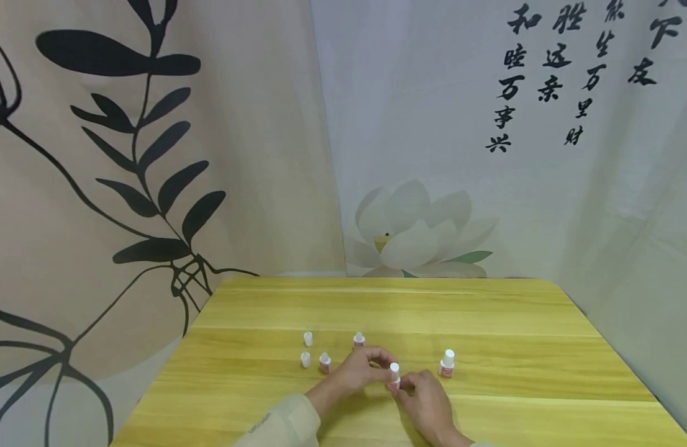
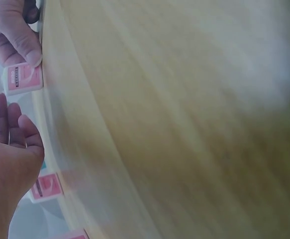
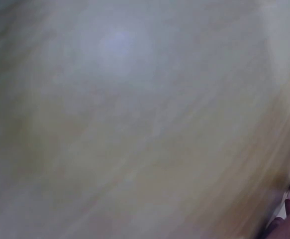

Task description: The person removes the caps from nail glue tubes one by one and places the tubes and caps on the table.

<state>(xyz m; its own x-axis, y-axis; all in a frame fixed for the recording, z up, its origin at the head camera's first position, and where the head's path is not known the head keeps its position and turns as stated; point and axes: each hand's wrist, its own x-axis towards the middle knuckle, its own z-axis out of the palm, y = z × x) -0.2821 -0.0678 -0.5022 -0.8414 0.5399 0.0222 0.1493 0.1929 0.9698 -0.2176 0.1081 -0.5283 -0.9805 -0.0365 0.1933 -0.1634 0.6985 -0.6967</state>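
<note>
Worktop (image 1: pixel 517 310), yel. wood-grain. L: far cap (image 1: pixel 308 339), near cap (image 1: pixel 305 360); ctr-L: far btl (image 1: pixel 358 339), near btl (image 1: pixel 325 364), both nozzle-topped; R: capped btl (image 1: pixel 447 364).

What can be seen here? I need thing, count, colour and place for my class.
Table: 1, yellow, foreground
Held bottle: 1, white and pink, between hands
Capped bottle: 1, white and pink, table's right
Uncapped bottles: 2, white and pink, left of centre
Caps: 2, white, further left
Backdrop: 1, pale, behind; black plants, pale lotus, black writing
Left grip: 1, bare, at held bottle's top
Right grip: 1, bare, pinching held bottle
Sleeves: 2, pale, bottom edge
</note>
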